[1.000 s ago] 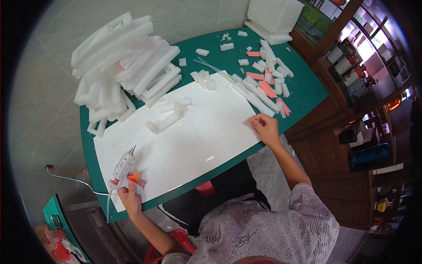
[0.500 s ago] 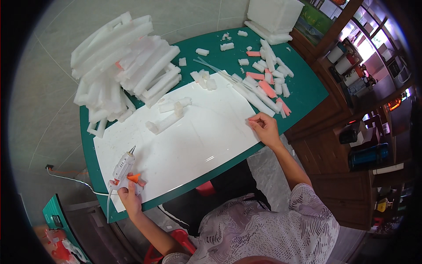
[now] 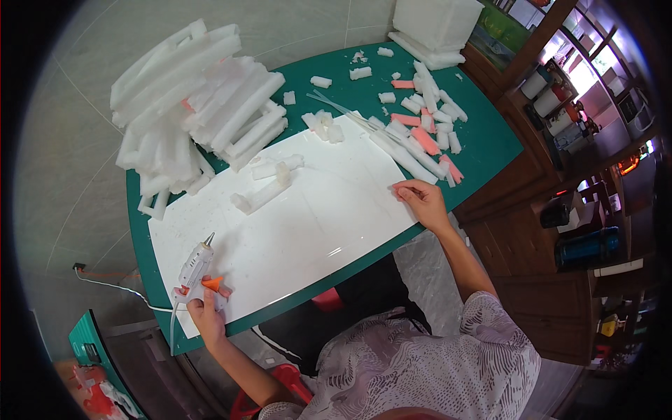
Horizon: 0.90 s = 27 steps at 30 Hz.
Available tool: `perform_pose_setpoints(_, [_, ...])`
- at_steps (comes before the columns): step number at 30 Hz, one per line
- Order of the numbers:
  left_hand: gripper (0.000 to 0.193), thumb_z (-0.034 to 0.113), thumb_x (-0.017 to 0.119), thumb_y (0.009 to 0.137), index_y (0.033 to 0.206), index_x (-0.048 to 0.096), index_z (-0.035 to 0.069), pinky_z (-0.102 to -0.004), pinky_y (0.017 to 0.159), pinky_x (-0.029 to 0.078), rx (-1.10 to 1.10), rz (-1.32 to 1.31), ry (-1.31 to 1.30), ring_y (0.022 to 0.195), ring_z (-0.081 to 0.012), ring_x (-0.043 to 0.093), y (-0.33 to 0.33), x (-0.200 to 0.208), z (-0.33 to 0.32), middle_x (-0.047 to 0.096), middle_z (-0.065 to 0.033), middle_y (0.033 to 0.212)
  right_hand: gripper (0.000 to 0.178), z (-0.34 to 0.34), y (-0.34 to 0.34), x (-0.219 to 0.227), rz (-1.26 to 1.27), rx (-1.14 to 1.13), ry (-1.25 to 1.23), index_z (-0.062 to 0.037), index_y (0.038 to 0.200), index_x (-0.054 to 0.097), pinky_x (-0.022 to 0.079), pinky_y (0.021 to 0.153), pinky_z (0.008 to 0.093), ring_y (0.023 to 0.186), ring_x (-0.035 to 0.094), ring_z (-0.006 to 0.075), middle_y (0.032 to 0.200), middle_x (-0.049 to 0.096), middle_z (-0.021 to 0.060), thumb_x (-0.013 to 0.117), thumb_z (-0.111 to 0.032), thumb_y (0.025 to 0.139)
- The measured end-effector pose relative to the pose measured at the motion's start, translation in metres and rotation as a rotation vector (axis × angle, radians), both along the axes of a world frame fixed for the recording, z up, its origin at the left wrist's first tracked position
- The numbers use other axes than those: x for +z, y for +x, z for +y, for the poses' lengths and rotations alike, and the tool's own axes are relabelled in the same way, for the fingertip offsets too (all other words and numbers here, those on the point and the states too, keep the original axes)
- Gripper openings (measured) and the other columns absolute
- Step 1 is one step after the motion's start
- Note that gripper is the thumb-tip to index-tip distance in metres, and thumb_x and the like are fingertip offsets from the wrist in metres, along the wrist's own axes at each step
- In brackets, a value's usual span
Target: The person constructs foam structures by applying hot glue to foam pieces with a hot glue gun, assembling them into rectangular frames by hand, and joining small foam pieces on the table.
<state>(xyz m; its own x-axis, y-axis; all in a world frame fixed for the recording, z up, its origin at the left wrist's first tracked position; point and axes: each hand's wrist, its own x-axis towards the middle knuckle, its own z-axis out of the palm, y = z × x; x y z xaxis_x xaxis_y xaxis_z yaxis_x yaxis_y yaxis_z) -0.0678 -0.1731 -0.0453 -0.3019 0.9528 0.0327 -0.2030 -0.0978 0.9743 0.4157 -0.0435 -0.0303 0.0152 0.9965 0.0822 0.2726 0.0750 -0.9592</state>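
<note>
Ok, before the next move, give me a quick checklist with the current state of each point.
1. Glue gun held in the left hand: ok.
2. Nozzle clear of foam: ok, it points away from the body, touching no piece.
3. Orange trigger unpressed: cannot tell.
4. Nozzle hot: cannot tell, heat doesn't show.
5. Right hand empty: cannot tell, its fingers are curled near the right end of the white board.
6. White board free of foam: not ok, joined foam pieces lie on it.
</note>
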Motion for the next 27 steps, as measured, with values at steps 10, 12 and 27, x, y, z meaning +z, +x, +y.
perform_pose_setpoints(10, [0.035, 0.014, 0.059, 0.096, 0.123, 0.046, -0.003, -0.0397, 0.072, 0.050, -0.017, -0.007, 0.016, 0.076, -0.0218, 0.059, 0.0011, 0.0022, 0.0013, 0.055, -0.0116, 0.115, 0.012, -0.0018, -0.0025, 0.0056, -0.150, -0.003, 0.041, 0.0018, 0.091, 0.069, 0.047, 0.064, 0.0233, 0.067, 0.058, 0.0087, 0.074, 0.067, 0.0044, 0.063, -0.007, 0.086])
perform_pose_setpoints(12, [0.035, 0.014, 0.058, 0.096, 0.123, 0.046, -0.003, -0.0395, 0.072, 0.050, -0.013, 0.003, 0.014, 0.076, -0.0217, 0.059, 0.0005, 0.0014, 0.0009, 0.055, -0.0115, 0.115, 0.012, -0.0020, -0.0020, 0.0034, -0.141, -0.019, 0.044, 0.0020, 0.090, 0.069, 0.046, 0.061, 0.0233, 0.064, 0.055, 0.0083, 0.071, 0.064, 0.0035, 0.062, -0.006, 0.086])
perform_pose_setpoints(27, [0.033, 0.014, 0.057, 0.096, 0.121, 0.046, -0.004, -0.0385, 0.072, 0.050, 0.010, 0.012, -0.002, 0.075, -0.0206, 0.059, 0.0039, 0.0031, 0.0013, 0.056, -0.0115, 0.109, 0.012, -0.0023, -0.0020, 0.0025, -0.219, -0.041, 0.084, 0.0015, 0.085, 0.068, 0.048, 0.061, 0.0244, 0.063, 0.061, 0.0104, 0.069, 0.066, 0.0061, 0.061, -0.008, 0.086])
